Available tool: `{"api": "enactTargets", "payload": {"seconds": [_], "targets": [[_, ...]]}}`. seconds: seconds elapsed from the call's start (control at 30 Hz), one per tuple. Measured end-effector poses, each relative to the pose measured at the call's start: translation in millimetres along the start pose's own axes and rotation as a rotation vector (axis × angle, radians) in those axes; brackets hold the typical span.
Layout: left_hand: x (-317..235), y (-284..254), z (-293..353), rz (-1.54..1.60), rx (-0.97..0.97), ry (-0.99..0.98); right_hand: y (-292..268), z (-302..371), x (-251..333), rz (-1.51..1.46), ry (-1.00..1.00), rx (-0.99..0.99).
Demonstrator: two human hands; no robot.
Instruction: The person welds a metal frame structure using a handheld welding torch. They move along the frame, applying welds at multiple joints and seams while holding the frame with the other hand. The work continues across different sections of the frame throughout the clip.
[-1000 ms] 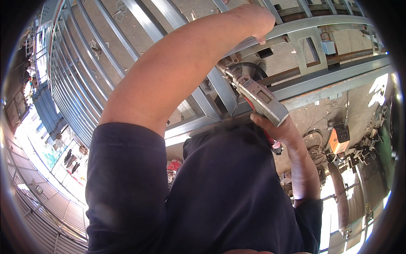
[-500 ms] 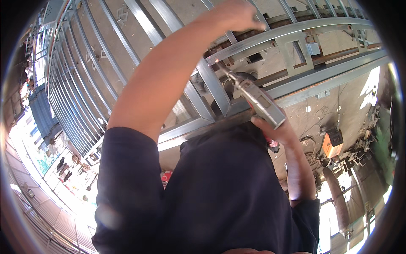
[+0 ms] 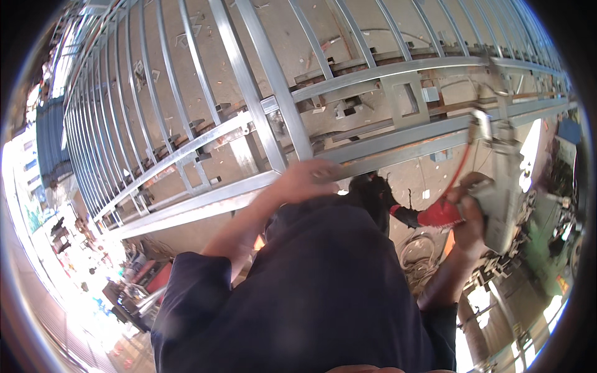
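My right hand, raised at the right, is closed round the handle of a long grey welding gun. Motion smears the gun; its narrow nozzle points away from me. A red hose and a red-and-black sleeved cable run from it. My left hand is at the near rail of a large frame of square steel tubes. Its slightly blurred fingers stretch rightward, apart, with no held thing visible. Just beyond that hand, upright tubes meet the rail at a corner joint.
Rows of thin steel bars reach far left and far right. A flat plate with a rectangular cutout sits between the rails. Coiled cable lies on the floor at the right, near cluttered metal parts.
My left arm has drawn back from the far side of the frame to its near rail. My right hand has swung the welding gun away from the tube joint to the right; the glow there is gone.
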State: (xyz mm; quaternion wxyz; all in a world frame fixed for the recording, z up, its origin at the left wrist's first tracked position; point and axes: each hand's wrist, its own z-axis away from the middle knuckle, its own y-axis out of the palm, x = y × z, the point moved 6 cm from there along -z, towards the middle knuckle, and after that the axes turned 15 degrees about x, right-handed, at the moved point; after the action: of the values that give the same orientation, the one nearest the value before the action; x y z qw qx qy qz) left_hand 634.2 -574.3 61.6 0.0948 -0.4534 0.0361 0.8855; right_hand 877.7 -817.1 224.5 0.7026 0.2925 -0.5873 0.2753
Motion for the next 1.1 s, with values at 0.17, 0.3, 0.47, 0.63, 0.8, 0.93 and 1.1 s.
{"api": "enactTargets", "payload": {"seconds": [0.17,0.3,0.47,0.63,0.8,0.93,1.1], "targets": [[-27,121,-74,-0.274,-0.079,0.447,-79,28,65,-0.218,-0.223,0.098],[-23,176,-129,-0.383,-0.016,0.323,-203,60,120,-0.307,-0.415,-0.048],[10,216,-147,-0.362,-0.344,0.329,-305,71,167,-0.186,-0.488,-0.160],[55,249,-163,-0.285,-0.317,0.039,-362,60,194,-0.115,-0.505,-0.202],[76,284,-195,-0.110,-0.351,-0.140,-390,13,185,-0.051,-0.457,-0.176],[61,298,-257,0.013,-0.496,-0.162,-407,-38,163,-0.027,-0.392,-0.130],[-15,281,-287,0.059,-0.658,-0.242,-422,-82,149,0.003,-0.321,-0.068]]}}
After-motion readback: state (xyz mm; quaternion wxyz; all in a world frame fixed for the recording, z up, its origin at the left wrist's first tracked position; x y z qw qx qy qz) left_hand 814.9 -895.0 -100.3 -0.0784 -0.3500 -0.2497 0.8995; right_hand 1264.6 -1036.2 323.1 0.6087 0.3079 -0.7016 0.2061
